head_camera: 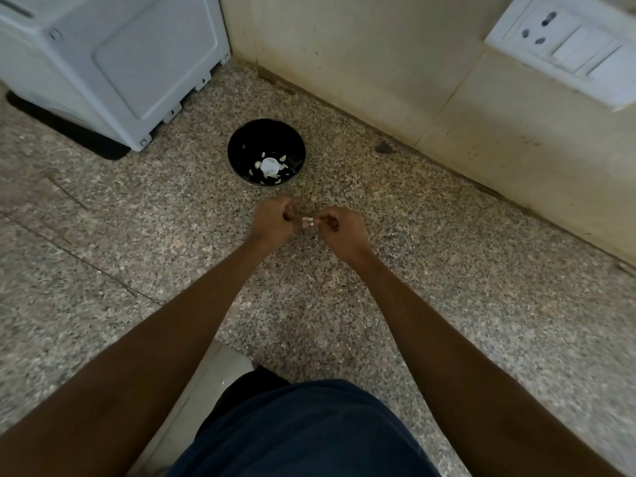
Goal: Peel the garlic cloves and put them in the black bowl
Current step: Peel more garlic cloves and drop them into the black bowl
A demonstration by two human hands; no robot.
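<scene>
A black bowl stands on the speckled granite counter, holding a white garlic bulb and several pale cloves around it. Just in front of the bowl, my left hand and my right hand meet above the counter. Between their fingertips they pinch one small pale garlic clove. The fingers of both hands are curled inward, and most of the clove is hidden by them.
A white appliance on a black mat stands at the back left. A cream tiled wall runs along the back right, with a white socket and switch panel. The counter's front edge lies near my body.
</scene>
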